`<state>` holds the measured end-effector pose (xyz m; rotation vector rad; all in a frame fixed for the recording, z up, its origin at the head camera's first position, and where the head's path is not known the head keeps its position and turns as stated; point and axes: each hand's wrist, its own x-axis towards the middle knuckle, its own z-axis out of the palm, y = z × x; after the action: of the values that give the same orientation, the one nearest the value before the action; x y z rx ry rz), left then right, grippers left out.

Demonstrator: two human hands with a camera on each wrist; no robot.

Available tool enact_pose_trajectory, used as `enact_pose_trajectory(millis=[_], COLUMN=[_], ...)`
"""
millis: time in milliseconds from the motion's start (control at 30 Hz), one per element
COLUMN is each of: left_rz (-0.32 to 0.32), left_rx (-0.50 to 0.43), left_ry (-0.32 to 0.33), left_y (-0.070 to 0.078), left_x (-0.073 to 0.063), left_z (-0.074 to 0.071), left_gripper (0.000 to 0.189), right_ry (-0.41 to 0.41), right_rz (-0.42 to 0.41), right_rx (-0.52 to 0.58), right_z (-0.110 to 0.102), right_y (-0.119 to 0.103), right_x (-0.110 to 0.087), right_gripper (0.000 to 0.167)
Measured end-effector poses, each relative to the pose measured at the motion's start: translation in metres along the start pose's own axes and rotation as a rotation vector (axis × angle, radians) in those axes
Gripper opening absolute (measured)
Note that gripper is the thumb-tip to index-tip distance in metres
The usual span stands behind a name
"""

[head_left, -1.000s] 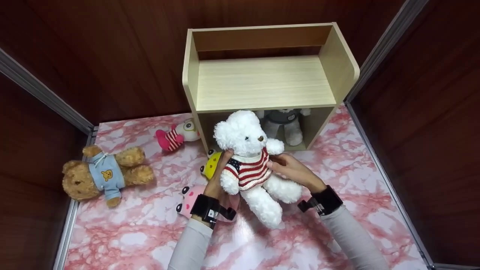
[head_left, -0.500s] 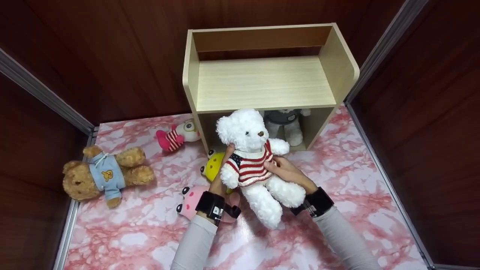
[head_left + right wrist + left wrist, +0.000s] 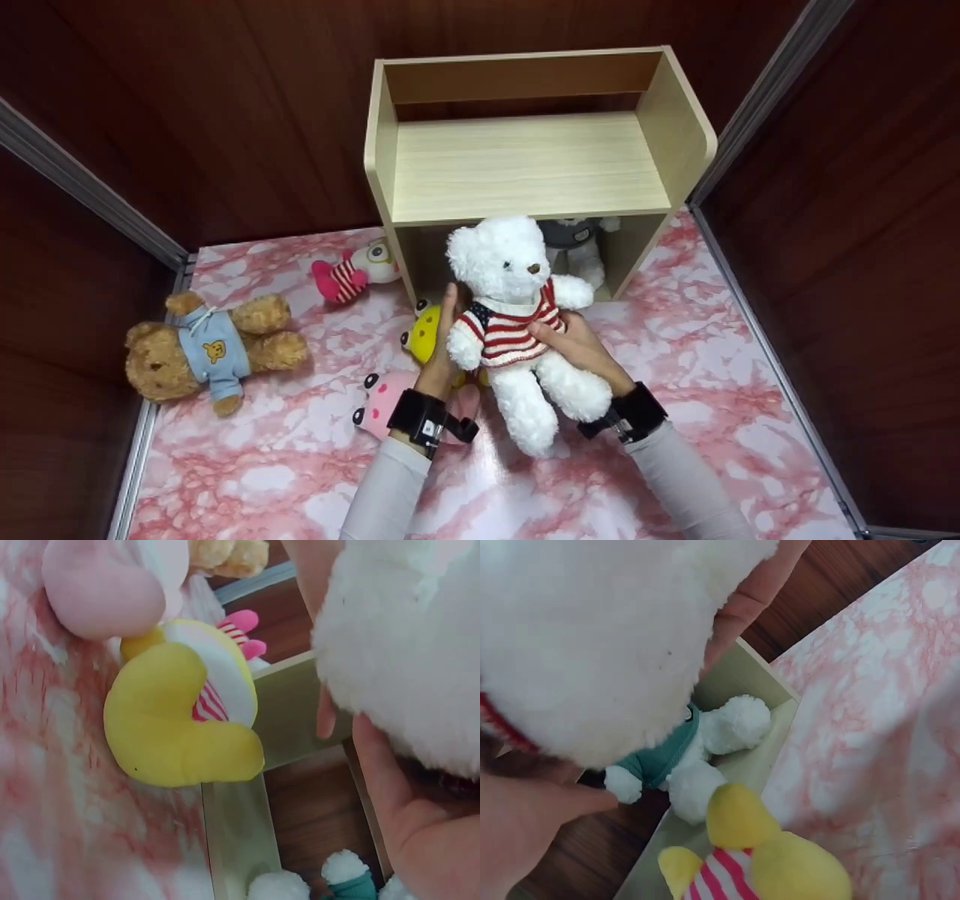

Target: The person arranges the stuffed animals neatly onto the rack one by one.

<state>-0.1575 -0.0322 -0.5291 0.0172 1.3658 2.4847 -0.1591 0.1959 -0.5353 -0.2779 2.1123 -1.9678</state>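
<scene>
A white teddy bear [image 3: 514, 337] in a striped sweater is held upright, tilted slightly back, before the shelf's lower compartment. My right hand [image 3: 583, 349] grips its side, thumb pressed on the sweater and fingers behind it. On the other side, my left hand [image 3: 441, 356] lies along the bear with its thumb straight and raised off the sweater; its other fingers are hidden. White fur [image 3: 592, 645] fills much of the left wrist view. Beyond the held bear, another plush bear [image 3: 589, 262] in a dark shirt sits in the compartment, partly hidden.
The wooden shelf [image 3: 525, 165] stands against the back wall. Left of the hands lie a yellow plush toy [image 3: 424, 330], a pink plush toy [image 3: 379, 401] and a striped pink-and-white doll [image 3: 349, 279]. A brown teddy bear [image 3: 217, 349] lies farther left on the marbled floor.
The white bear has shifted slightly right and turned a little more upright. My left thumb has come away from its shoulder; my right hand has moved a bit inward and keeps hold.
</scene>
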Motion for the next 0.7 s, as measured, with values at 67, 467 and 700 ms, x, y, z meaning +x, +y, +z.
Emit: enact_pose_trajectory(millis=[67, 467, 700], left_rz=[0.030, 0.138, 0.152], left_rx=[-0.012, 0.060, 0.193], left_ry=[0.034, -0.006, 0.076], left_y=[-0.009, -0.058, -0.063], left_x=[0.001, -0.021, -0.015], left_z=[-0.006, -0.016, -0.004], left_gripper=[0.149, 0.129, 0.092], right_ry=[0.049, 0.236, 0.274], right_rz=[-0.011, -0.101, -0.101], right_rx=[-0.026, -0.125, -0.142], right_z=[0.000, 0.003, 0.007], right_y=[0.002, 0.017, 0.021], right_x=[0.000, 0.000, -0.002], right_gripper=[0.039, 0.032, 0.030])
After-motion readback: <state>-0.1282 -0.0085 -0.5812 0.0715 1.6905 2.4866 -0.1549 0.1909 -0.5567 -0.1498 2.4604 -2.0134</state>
